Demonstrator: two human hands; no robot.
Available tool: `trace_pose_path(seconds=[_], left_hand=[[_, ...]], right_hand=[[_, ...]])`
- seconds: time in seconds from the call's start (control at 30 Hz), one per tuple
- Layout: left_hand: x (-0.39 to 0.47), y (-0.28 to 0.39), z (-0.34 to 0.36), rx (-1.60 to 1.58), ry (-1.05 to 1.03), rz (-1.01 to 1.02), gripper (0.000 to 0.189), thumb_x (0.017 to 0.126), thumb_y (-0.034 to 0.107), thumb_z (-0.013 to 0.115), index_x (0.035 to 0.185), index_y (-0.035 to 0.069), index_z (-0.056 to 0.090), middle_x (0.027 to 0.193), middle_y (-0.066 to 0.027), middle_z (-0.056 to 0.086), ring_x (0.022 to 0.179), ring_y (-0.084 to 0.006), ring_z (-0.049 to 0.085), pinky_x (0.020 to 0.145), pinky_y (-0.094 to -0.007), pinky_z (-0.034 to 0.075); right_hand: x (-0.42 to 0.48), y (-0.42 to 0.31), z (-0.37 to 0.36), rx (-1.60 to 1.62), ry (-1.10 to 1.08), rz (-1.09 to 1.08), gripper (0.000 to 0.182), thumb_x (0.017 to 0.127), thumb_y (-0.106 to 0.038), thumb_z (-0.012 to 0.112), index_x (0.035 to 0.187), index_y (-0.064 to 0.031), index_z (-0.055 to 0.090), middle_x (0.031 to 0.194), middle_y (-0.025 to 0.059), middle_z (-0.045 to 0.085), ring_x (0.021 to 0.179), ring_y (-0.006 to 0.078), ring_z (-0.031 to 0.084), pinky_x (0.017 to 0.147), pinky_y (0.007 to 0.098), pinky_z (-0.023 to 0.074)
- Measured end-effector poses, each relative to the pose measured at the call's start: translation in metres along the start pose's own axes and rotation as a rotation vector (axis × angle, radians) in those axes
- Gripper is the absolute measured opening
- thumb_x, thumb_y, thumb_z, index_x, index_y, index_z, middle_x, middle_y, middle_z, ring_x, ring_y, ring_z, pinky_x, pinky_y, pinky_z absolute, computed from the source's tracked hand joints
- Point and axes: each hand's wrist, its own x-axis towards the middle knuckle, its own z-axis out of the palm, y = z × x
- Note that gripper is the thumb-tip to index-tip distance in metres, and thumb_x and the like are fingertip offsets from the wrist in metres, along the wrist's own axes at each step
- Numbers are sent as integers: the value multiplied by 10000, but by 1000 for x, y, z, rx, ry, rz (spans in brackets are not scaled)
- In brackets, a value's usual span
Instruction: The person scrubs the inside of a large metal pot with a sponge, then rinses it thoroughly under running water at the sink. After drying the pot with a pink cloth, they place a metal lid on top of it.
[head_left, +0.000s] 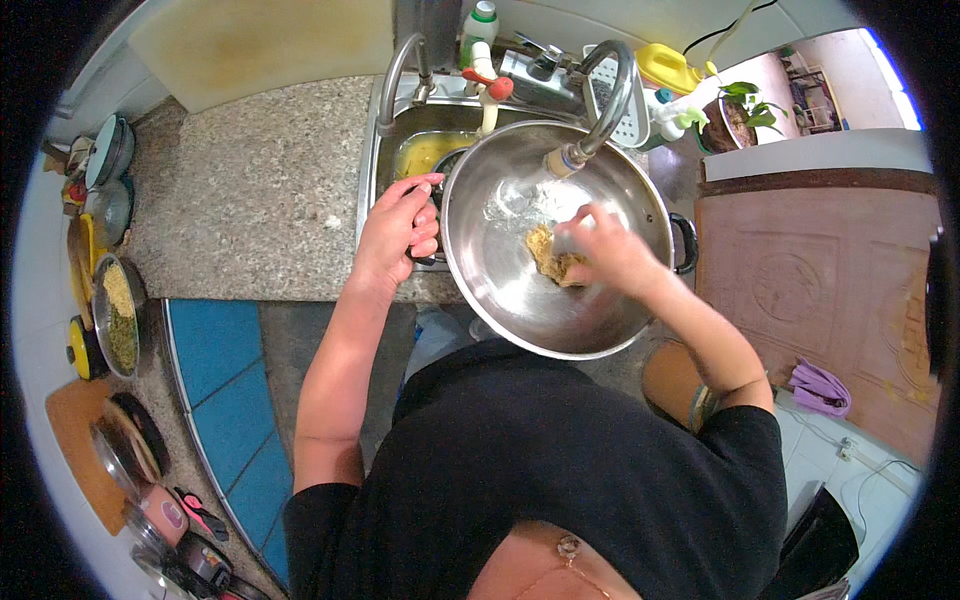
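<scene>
A wide stainless steel pan (495, 277) with two black side handles is tilted over the sink, its inside facing me. My left hand (401, 229) grips the handle on its left side. The other black handle (684, 243) sticks out free at the right. Inside the pan, my right hand (611, 251), blurred, holds a tan fibrous scrubber, likely a loofah (544, 251), against the inner wall. Over the pan's far part hangs the spout of a curved metal faucet (616, 82). Whether water runs from it is hard to tell.
Behind the pan, the steel sink (366, 165) holds a container of yellowish liquid (431, 150). A second faucet (405, 67) and a red-handled tap (495, 86) stand at its back. Bottles (480, 34) and a drain rack (619, 105) line the rear. A steel bowl of food (120, 315) sits left.
</scene>
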Motion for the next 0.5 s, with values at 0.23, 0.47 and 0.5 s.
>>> trace_pose_path(seconds=[0.23,0.47,0.5], left_hand=[[0,0,2,16,-3,4,221,978,157,490,1160,44,541,628,20,378,460,-55,317,382,-219,237],[4,2,4,73,-10,-8,215,979,156,486,1158,51,542,613,28,366,452,-51,310,370,-214,244],[7,1,3,71,-7,-13,213,979,155,484,1157,53,543,612,29,365,449,-51,308,369,-212,244]], right_hand=[[25,40,31,-201,-318,69,284,830,-117,581,1110,-93,537,1124,235,559,961,368,631,829,432,540],[129,54,81,478,157,125,240,820,-153,615,1032,-51,569,1025,198,569,992,378,577,867,450,462],[139,35,100,500,323,-36,241,817,-165,619,1017,-54,542,977,188,551,956,380,569,854,457,461]])
